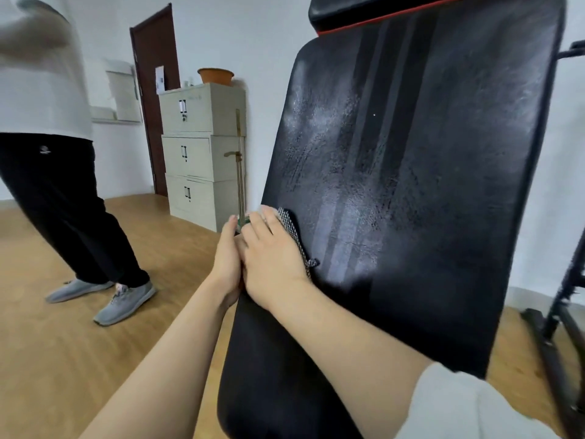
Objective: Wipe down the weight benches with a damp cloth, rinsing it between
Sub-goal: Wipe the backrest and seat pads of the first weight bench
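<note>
Cloth (pixel 296 239) (grey, mesh-like) lies flat under the spread right hand (pixel 272 258) on the bench pad's (pixel 427 185) left edge; left hand (pixel 226 264) touches alongside, fingers straight.

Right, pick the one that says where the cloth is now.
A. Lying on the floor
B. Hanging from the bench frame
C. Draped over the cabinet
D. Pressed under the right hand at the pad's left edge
D: the cloth shows from under the flat right hand on the left edge of the pad, with the left hand beside it.
</note>
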